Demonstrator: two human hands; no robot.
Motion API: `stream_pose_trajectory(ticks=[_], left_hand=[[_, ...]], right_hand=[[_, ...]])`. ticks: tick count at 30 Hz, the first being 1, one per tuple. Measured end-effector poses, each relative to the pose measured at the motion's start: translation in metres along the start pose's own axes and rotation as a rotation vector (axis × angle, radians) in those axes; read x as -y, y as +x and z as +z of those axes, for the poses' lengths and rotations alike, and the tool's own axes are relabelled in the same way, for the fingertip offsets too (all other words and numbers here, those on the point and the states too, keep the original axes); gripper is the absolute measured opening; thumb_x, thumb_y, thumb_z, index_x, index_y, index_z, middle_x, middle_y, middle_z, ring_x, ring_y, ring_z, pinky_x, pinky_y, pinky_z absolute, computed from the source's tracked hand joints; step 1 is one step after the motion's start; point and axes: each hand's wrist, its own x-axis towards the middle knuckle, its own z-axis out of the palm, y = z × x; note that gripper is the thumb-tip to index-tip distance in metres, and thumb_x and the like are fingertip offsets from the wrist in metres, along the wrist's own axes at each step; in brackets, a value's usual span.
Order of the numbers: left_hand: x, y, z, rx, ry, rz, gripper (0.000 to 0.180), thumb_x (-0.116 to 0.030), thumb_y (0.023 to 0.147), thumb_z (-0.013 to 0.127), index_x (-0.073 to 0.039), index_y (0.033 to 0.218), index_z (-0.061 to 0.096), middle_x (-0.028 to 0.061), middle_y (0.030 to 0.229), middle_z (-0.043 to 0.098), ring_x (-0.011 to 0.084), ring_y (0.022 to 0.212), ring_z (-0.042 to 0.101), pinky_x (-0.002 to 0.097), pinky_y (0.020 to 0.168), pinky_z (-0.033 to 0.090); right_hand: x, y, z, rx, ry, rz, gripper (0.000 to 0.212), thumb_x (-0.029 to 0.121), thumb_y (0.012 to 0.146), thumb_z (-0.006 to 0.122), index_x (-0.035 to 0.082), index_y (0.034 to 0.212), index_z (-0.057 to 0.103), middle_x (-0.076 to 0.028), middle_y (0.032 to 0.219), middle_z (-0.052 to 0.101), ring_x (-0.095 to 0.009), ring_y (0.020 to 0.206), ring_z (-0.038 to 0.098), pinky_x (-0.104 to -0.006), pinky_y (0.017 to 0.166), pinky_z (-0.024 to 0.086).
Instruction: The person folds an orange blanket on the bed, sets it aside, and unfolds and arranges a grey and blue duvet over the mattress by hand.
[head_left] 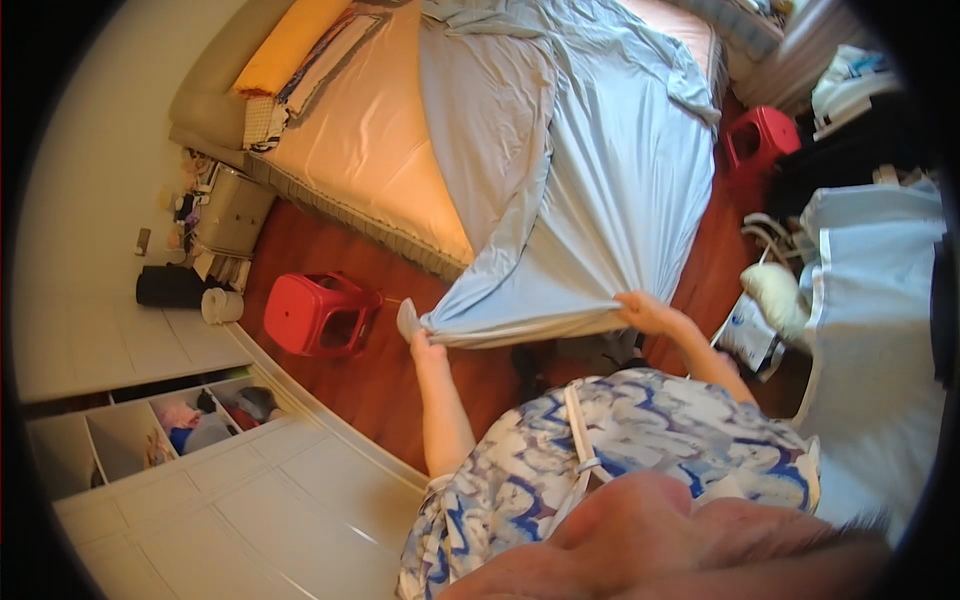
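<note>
A large light blue-grey bed sheet lies loosely over the right part of the bed and stretches off its near edge toward me. My left hand is closed on one corner of the sheet, with a small end of cloth sticking up above the fingers. Farther right, my right hand grips the near edge of the same sheet. Between the two hands the edge hangs fairly taut, with folds fanning out toward the bed. The undersides of both grips are hidden.
A red plastic stool stands left of the sheet, another red stool beyond the bed's right side. Folded bedding lies at the far left of the bed. An open drawer holds clothes. Pale cloth drapes at right beside a pillow.
</note>
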Motion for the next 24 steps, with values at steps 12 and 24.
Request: stream_pose_trajectory(ticks=[12,24], left_hand=[[-0.224,-0.107,0.048,0.290,-0.123,0.563,0.052,-0.038,0.090,0.046,0.003,0.121,0.049,0.0167,0.123,0.051,0.0299,0.112,0.050,0.0438,0.098,0.039],[-0.304,-0.218,0.007,0.050,0.059,0.911,0.060,-0.044,0.091,0.046,0.010,0.116,0.048,0.0177,0.121,0.051,0.0286,0.108,0.052,0.0371,0.093,0.042]], right_hand=[[0.099,-0.019,0.032,-0.197,-0.046,0.002,0.018,0.010,0.077,0.053,0.001,0.092,0.058,-0.022,0.071,0.055,-0.031,0.064,0.054,-0.0350,0.062,0.044],[0.101,-0.020,0.094,-0.020,0.002,-0.152,0.028,0.032,0.081,0.057,0.005,0.079,0.056,-0.021,0.072,0.058,-0.041,0.072,0.055,-0.0468,0.063,0.042]])
